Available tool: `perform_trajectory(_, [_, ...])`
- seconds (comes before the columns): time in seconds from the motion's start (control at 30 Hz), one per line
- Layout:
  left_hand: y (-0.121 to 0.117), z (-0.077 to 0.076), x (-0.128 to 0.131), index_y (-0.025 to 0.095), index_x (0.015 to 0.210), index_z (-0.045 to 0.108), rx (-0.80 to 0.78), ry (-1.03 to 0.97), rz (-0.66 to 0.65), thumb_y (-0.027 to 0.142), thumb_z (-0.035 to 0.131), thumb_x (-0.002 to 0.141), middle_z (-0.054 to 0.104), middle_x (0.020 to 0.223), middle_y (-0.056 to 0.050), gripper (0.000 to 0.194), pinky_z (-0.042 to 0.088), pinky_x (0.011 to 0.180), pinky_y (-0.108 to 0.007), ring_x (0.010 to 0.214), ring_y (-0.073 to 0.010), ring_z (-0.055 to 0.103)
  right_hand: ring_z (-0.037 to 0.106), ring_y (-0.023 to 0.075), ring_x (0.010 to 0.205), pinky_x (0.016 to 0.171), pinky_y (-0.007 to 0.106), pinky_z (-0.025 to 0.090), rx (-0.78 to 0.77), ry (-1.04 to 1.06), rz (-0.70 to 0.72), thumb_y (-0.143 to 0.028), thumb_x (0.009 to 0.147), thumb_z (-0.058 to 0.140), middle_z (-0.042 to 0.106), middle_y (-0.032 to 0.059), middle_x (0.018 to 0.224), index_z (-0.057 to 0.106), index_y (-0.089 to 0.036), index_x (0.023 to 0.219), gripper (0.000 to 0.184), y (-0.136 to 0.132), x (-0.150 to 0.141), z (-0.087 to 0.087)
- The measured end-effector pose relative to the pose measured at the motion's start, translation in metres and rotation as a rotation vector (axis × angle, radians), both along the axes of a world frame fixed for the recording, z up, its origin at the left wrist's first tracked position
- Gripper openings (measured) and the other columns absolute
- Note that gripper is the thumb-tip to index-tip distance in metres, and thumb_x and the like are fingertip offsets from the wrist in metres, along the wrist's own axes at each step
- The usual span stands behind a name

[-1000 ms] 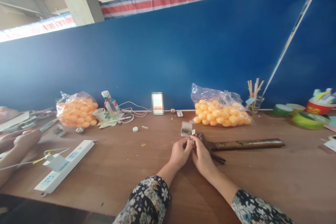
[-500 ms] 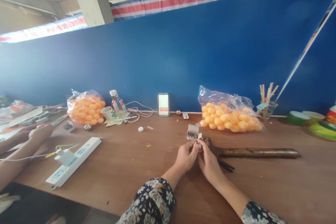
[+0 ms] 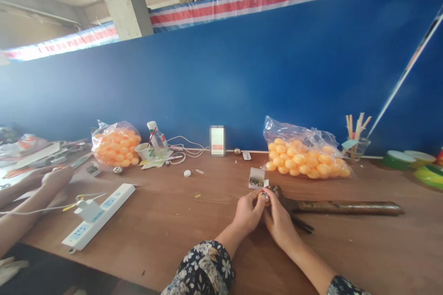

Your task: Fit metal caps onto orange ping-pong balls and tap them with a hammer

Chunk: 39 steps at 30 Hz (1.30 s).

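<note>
Between my left hand (image 3: 247,212) and my right hand (image 3: 278,216) is a small orange ball (image 3: 265,196) with shiny metal on its top. The fingers of both hands are closed round it, so most of the ball is hidden. Just beyond my fingertips stands a small open white box (image 3: 256,178) with little metal pieces, probably tacks, inside. A hammer (image 3: 346,207) with a long wooden handle lies on the table right beside my right hand. Its dark claw (image 3: 302,224) sticks out past my wrist.
Clear bags of orange balls (image 3: 308,159) stand along the blue partition (image 3: 277,69). A phone (image 3: 218,141) leans there beside a shiny metal-covered ball (image 3: 237,151). A white power strip (image 3: 117,198) lies at left, near another person's hands (image 3: 57,179). Tape rolls (image 3: 398,159) sit at right.
The whole view has shifted slightly, so things appear a little lower and farther right. Both hands keep hold of the ball with only a slight change in fingers.
</note>
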<state>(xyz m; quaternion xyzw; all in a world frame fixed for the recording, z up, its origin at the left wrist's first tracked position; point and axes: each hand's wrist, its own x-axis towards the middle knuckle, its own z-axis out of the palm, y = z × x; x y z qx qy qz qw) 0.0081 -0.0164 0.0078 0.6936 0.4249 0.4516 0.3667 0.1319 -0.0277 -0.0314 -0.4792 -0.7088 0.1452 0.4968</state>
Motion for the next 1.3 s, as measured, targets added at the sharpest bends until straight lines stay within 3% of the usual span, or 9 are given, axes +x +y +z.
perform_trajectory(1.3, [-0.0021,0.0056,0.0003,0.018,0.103,0.067,0.007,0.07,0.008,0.032,0.042,0.09,0.071,0.095,-0.006,0.032,0.047,0.08,-0.028,0.087,-0.0201,0.064,0.061,0.0246,0.107,0.089,0.042,0.052,-0.023,0.023,0.032,-0.021,0.088,0.042,0.058,0.0159,0.122,0.039,-0.017,0.128,0.04,-0.0012,-0.0006,0.002])
